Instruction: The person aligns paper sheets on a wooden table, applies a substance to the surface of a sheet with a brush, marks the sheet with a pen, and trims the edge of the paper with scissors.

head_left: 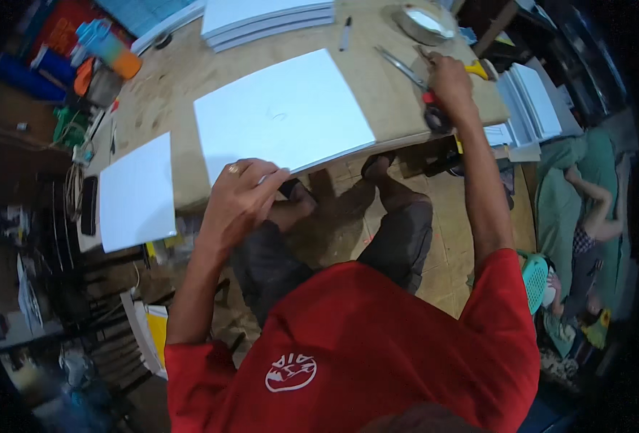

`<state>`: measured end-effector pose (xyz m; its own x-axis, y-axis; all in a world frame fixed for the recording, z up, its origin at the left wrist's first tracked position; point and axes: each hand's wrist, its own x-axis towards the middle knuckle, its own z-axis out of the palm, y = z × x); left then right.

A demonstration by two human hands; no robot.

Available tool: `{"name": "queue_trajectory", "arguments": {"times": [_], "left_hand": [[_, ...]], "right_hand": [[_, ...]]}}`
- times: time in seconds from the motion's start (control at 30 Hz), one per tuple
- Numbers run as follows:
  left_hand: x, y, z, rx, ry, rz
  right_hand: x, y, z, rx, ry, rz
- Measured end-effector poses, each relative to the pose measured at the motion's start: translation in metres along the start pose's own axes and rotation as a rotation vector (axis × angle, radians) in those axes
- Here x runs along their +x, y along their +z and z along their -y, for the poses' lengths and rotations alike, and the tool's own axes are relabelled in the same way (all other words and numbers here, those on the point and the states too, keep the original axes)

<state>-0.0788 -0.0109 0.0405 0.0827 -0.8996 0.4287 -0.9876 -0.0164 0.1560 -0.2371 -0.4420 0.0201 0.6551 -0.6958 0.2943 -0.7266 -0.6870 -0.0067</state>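
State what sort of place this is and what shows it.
Likely a home used as a workspace: a wooden table bears a large white sheet and a white stack; off to the right, a person seems to lie on green cloth.

I could pass over the bare table (372, 85) between white sheet (283, 108) and metal tool (404, 68), but a paper stack (269, 23) blocks top centre.

Light is brightest across the table (164, 86), bleaching the white sheet (283, 105) at its front edge; a shiny round object (429, 23) catches glare near the far right corner. Beyond the left edge, dim surroundings blur, bending toward black corners.
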Motion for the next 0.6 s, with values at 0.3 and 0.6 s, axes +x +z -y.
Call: {"name": "queue_trajectory", "arguments": {"times": [0.3,0.6], "left_hand": [[0.011,0.016,0.010,-0.015,-0.071,-0.120],[-0.044,-0.010,0.008,0.057,-0.324,-0.173]], "right_hand": [[-0.029,-0.030,0.030,0.592,0.098,-0.112],[-0.200,-0.075,0.239,0.615,-0.378,0.150]]}}
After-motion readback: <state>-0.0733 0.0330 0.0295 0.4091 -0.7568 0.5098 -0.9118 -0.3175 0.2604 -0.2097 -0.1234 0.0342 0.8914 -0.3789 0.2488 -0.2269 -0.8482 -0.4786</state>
